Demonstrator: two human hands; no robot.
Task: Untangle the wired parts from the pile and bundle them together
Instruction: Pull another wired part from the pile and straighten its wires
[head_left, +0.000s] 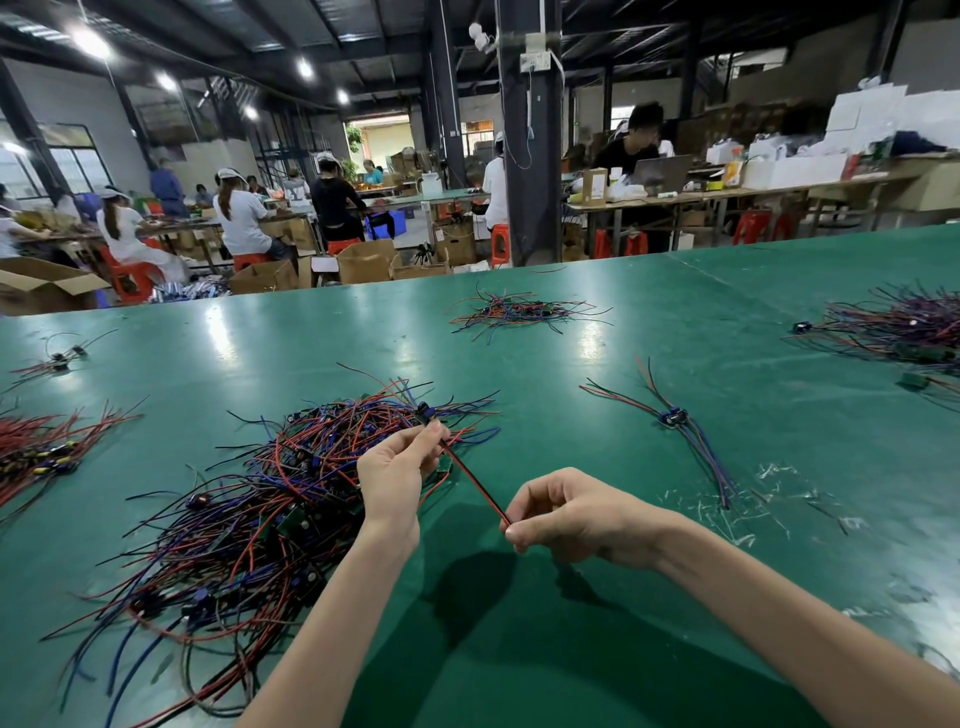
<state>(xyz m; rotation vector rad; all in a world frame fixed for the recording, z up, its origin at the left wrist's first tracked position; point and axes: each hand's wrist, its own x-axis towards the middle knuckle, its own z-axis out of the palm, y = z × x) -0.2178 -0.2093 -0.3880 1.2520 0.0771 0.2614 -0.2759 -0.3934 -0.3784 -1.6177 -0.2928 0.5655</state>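
Between pinching fingertips (435, 432) a wire pair (475, 483) runs taut: left hand (395, 475) at the pile (249, 509)'s edge, right hand (571, 514) over green table (571, 649).

— What's lying on the green tabletop (322, 343)?
— A big tangled pile of wires (249, 509) at the front left, and a small bundle (675, 418) lying well apart to its right.
— And further off?
— A flat heap (519, 312) at the far middle, a purplish heap (904, 332) at the far right, red wires (47, 447) at the left edge, and clear plastic scraps (727, 501) near the bundle.
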